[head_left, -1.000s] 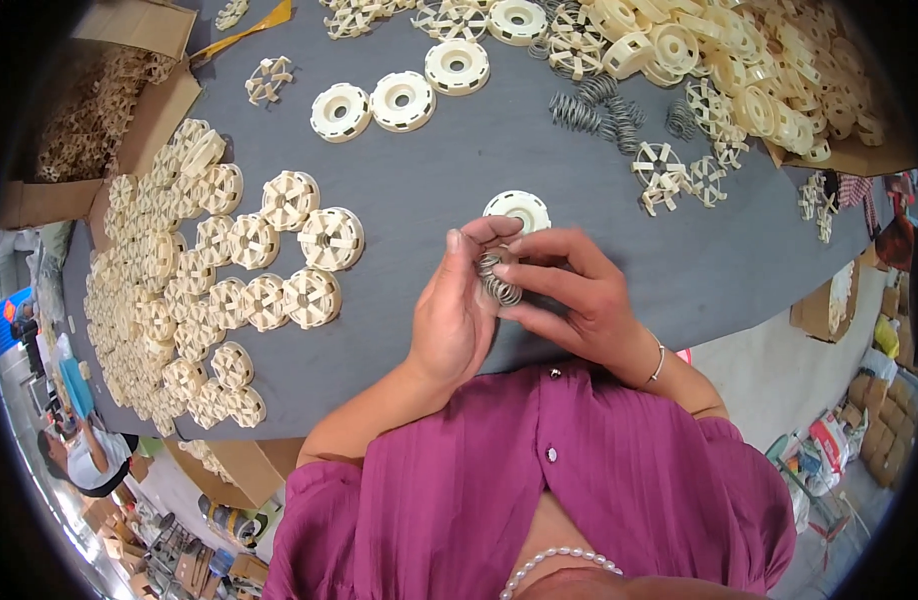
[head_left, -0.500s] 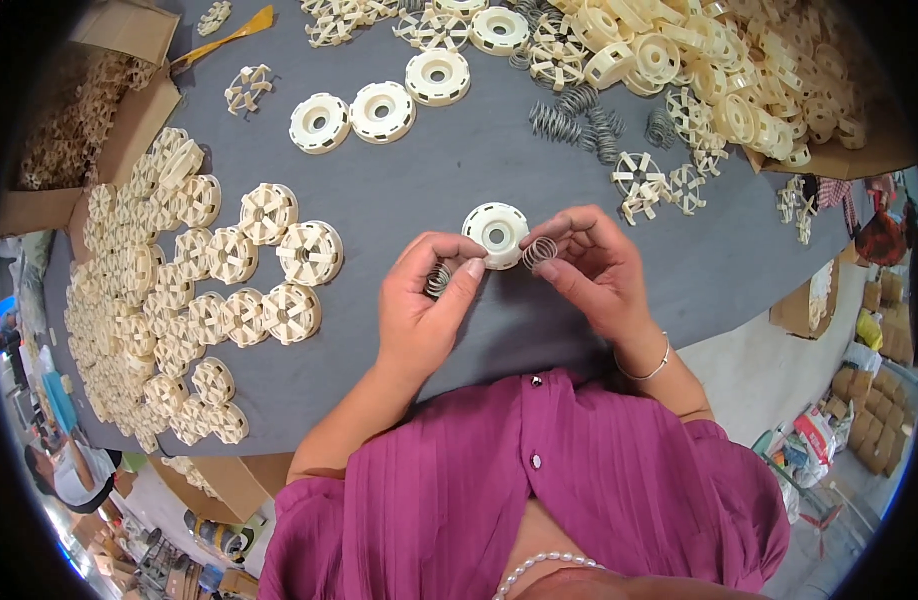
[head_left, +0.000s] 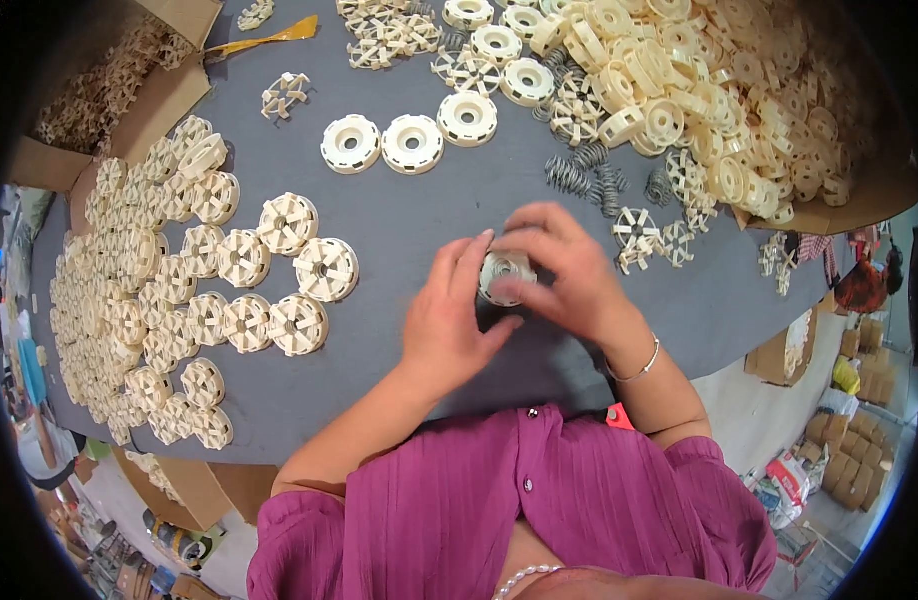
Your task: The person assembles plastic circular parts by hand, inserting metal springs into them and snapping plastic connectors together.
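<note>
A cream plastic wheel-shaped disc (head_left: 503, 275) lies on the grey table (head_left: 399, 230) between both of my hands. My right hand (head_left: 569, 275) curls over it from the right, thumb and fingers on its rim and top. My left hand (head_left: 447, 320) presses against its left side with the fingers stretched up. Whether a metal spring is under the fingers is hidden. Loose metal coil springs (head_left: 589, 175) lie just beyond my right hand.
Rows of finished cream wheels (head_left: 159, 290) cover the table's left side. Three round discs (head_left: 411, 143) sit at the centre back. A big heap of cream parts (head_left: 719, 110) fills the right back. A cardboard box of parts (head_left: 99, 90) stands at the far left.
Earlier my hands held small springs apart beside the disc. Now both hands have closed together on the cream disc, covering most of it.
</note>
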`<action>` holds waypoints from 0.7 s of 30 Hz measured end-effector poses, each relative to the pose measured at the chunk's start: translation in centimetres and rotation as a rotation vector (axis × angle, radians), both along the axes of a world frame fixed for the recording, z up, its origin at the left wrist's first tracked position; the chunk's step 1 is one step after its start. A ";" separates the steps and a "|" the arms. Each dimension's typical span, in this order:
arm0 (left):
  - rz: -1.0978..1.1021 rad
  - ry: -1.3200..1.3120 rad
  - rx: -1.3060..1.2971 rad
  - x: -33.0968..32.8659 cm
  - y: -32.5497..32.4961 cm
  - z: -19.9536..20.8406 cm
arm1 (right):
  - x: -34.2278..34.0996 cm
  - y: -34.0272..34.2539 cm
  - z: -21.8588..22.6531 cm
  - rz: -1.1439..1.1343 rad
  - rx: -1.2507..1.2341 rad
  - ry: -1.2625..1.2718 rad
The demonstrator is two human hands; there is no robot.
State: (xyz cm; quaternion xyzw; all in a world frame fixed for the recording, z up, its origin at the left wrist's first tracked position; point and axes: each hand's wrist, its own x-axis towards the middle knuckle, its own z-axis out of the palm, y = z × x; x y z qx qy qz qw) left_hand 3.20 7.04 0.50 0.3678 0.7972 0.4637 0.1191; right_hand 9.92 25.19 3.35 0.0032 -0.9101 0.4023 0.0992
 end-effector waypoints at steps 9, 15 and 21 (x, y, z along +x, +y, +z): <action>-0.120 -0.141 -0.037 -1.7 -0.9 0.1 | -8.2 3.1 -2.2 -0.139 0.412 -0.017; -0.038 -1.116 0.545 -3.0 -1.9 -0.3 | -0.6 0.9 0.8 -0.142 0.098 -0.021; -0.107 -1.421 0.904 -2.0 -1.4 2.3 | 0.2 -3.3 1.2 -0.041 0.127 0.246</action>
